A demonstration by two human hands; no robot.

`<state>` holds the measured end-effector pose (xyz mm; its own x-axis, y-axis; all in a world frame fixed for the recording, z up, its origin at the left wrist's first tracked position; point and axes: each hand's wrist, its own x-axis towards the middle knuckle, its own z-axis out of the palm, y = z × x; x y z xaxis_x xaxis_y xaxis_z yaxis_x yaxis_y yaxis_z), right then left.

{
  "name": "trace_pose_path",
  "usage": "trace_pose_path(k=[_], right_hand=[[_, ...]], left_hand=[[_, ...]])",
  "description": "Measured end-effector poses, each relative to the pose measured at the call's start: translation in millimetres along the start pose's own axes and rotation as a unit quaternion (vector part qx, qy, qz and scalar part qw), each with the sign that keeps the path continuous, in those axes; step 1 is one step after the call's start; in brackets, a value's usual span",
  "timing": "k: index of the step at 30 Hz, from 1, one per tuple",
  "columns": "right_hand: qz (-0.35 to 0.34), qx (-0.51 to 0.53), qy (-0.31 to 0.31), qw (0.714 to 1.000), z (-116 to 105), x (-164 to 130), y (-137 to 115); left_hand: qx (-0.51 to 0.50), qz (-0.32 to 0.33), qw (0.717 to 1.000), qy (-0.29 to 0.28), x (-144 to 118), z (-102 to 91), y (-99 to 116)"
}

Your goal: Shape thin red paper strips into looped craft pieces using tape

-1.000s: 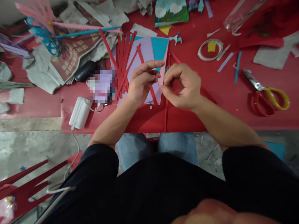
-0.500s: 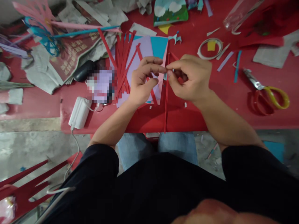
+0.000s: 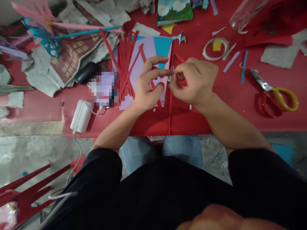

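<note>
My left hand (image 3: 150,83) is over the coloured paper with its fingers spread. Its index finger reaches right, close to the fingertips of my right hand (image 3: 194,81). The right hand's thumb and index finger are pinched together; whatever is between them is too small to make out. A thin red strip (image 3: 170,111) runs down past these fingertips to the table's front edge. Under and beside my left hand lie several red paper strips (image 3: 123,64), on a lilac sheet (image 3: 146,48) and a blue sheet (image 3: 163,46).
Scissors (image 3: 268,89) with red and yellow handles lie at right, below a tape roll (image 3: 205,52). On the left are a black mouse (image 3: 86,72), a white power bank (image 3: 82,116) with a cable, and newspaper (image 3: 40,75). A clear bottle (image 3: 247,14) is at the back.
My left hand's fingers have spread further apart, its thumb and index finger drawing away from each other. The right hand has shifted slightly, its fingers curling more tightly.
</note>
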<state>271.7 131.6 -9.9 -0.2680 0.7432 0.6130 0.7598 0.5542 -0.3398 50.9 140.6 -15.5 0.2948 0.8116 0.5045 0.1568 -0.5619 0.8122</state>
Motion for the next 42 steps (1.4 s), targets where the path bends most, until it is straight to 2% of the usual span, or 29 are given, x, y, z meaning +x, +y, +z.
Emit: trace_pose_path(k=[5,10,13,18,26,32,36,39,42], right_hand=[[0.024,0.062,0.014,0.998,4,-1,3],[0.041,0.107,-0.012,0.993,4,-1,6],[0.065,0.132,-0.013,0.989,3,-1,5],[0.101,0.183,0.050,0.977,5,1,1],[0.096,0.165,0.033,0.981,9,0,-6],[0.063,0.122,0.048,0.989,13,1,0],[0.021,0.102,0.040,0.994,12,2,-5],[-0.013,0.129,0.036,0.991,8,0,-20],[0.033,0.194,0.065,0.978,9,2,-26]], left_hand=[[-0.052,-0.115,0.992,0.004,-1,2.2,30],[-0.077,-0.177,0.981,0.035,-1,5.4,28],[-0.082,-0.166,0.982,0.025,0,4.7,28],[-0.105,-0.157,0.982,0.027,3,-0.1,30],[-0.145,-0.204,0.968,0.025,4,0.0,25],[-0.185,-0.233,0.954,0.037,3,2.5,20],[-0.178,-0.222,0.959,0.017,5,3.0,10],[-0.195,-0.211,0.957,0.022,10,0.1,4],[-0.230,-0.222,0.946,0.063,14,-3.6,2]])
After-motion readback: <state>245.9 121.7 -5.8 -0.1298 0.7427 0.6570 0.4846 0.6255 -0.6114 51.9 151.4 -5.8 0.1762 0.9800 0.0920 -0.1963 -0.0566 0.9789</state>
